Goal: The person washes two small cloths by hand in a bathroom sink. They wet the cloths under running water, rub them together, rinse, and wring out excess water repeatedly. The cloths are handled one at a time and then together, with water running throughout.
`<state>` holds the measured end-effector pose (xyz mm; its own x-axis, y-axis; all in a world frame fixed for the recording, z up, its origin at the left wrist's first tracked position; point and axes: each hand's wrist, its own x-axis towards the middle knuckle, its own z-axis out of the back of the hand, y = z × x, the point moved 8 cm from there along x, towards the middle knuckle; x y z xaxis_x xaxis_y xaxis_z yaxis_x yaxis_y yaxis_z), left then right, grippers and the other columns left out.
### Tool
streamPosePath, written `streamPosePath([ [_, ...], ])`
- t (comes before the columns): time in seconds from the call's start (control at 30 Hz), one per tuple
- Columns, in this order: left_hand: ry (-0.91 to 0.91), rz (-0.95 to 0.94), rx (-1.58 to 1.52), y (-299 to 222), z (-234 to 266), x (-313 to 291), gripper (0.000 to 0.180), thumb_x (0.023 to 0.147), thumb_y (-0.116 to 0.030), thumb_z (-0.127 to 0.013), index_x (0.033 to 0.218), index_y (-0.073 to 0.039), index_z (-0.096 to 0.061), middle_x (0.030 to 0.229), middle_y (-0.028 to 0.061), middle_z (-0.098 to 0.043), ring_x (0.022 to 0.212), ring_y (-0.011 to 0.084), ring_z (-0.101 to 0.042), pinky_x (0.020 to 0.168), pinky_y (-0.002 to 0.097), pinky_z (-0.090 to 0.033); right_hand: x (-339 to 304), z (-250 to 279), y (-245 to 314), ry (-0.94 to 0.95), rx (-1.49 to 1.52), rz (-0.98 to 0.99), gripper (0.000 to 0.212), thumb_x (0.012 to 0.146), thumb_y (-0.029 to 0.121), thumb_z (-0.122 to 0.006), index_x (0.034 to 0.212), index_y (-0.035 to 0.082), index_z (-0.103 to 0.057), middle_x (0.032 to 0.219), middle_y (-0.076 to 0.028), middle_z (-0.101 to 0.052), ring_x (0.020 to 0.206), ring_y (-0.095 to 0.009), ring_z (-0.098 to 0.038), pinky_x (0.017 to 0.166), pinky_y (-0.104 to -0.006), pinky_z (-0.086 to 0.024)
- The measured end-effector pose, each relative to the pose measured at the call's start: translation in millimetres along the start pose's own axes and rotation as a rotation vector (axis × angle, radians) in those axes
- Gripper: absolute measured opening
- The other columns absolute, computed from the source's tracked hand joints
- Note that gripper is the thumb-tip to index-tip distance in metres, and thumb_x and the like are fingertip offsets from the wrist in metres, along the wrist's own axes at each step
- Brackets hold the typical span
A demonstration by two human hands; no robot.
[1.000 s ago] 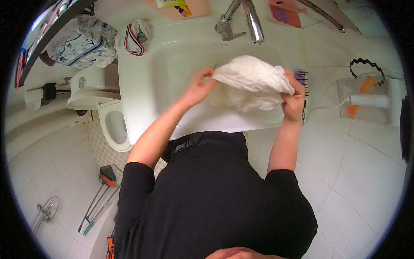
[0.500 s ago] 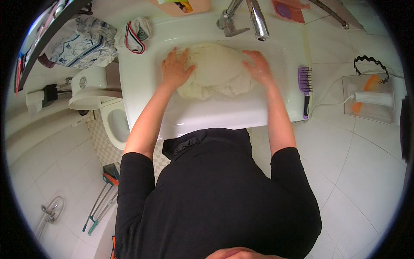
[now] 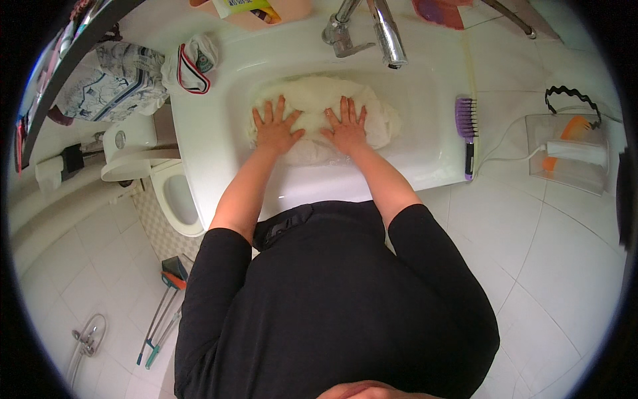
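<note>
A wet, pale cream cloth [image 3: 319, 93] lies bunched in the white sink basin [image 3: 425, 156], apparently in water. My left hand [image 3: 274, 130] rests on the cloth's left part, palm down with the fingers spread. My right hand [image 3: 347, 128] lies flat on its middle, fingers also spread, a short way from the left one. Neither hand grips the cloth. Its folds spread out to the right beyond my right hand. Above the basin's far side stands a chrome faucet [image 3: 385, 40].
A white sock-like cloth with striped trim [image 3: 193, 70] sits on the sink's left corner. On the right rim lies a purple hairbrush [image 3: 467, 133]. A peach container [image 3: 292, 10] stands at the back. To the left is a toilet [image 3: 179, 193]; a clear wall holder [image 3: 565, 153] hangs right.
My right hand has moved left from the cloth's right edge onto its middle. My left hand has shifted slightly down and lies flatter. The cloth looks flatter and wider.
</note>
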<state>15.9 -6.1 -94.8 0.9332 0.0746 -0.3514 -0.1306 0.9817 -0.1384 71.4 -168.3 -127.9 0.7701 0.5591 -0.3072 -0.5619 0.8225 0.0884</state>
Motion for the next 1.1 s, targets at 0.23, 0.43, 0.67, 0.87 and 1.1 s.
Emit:
streamPosePath([
  [0.23,-0.071,0.11,-0.657,39.7,22.7,33.1,0.048,0.08,-0.035,-0.058,0.124,-0.022,-0.048,0.138,0.0124,-0.034,0.12,0.0359,-0.039,0.097,0.0477,-0.033,41.0,45.7,-59.7,-0.288,0.573,-0.074,0.039,0.08,0.029,-0.059,0.115,0.013,-0.056,0.117,-0.015,-0.053,0.11,-0.032,-0.047,0.091,-0.0451,-0.038],
  [0.43,-0.22,0.211,-0.583,64.5,9.1,35.5,0.026,0.078,-0.018,-0.061,0.101,-0.009,-0.058,0.106,0.0109,-0.057,0.088,0.03,-0.058,0.075,0.0371,-0.047,44.0,80.5,-48.5,-0.297,0.634,-0.125,0.026,0.071,0.011,-0.067,0.097,0.007,-0.063,0.091,-0.011,-0.063,0.08,-0.026,-0.06,0.073,-0.0358,-0.047],
  [0.67,-0.367,0.027,-0.89,60.4,64.9,-36.4,0.02,0.075,-0.004,-0.06,0.094,-0.01,-0.063,0.09,0.0065,-0.061,0.067,0.0265,-0.057,0.062,0.0349,-0.045,-37.3,153.4,-65.7,-0.559,0.609,0.161,0.022,0.071,0.002,-0.063,0.092,0.007,-0.064,0.086,-0.009,-0.061,0.075,-0.028,-0.057,0.067,-0.0359,-0.047],
  [0.87,0.03,-0.333,-0.502,27.2,39.7,-88.3,0.013,0.079,-0.009,-0.058,0.091,-0.009,-0.064,0.089,0.0102,-0.06,0.077,0.0295,-0.058,0.07,0.0393,-0.046,-102.0,97.6,-53.0,-0.045,0.589,0.279,0.016,0.075,0.008,-0.061,0.091,0.007,-0.065,0.089,-0.009,-0.062,0.083,-0.029,-0.057,0.072,-0.0365,-0.046],
  [1.1,0.059,-0.16,-0.516,23.3,50.5,-34.8,0.028,0.082,-0.02,-0.06,0.107,-0.008,-0.061,0.109,0.0137,-0.057,0.097,0.0283,-0.056,0.08,0.0354,-0.046,-57.2,102.6,-54.6,-0.062,0.542,0.067,0.021,0.079,0.014,-0.06,0.099,0.008,-0.063,0.105,-0.013,-0.059,0.098,-0.031,-0.054,0.085,-0.0371,-0.043],
])
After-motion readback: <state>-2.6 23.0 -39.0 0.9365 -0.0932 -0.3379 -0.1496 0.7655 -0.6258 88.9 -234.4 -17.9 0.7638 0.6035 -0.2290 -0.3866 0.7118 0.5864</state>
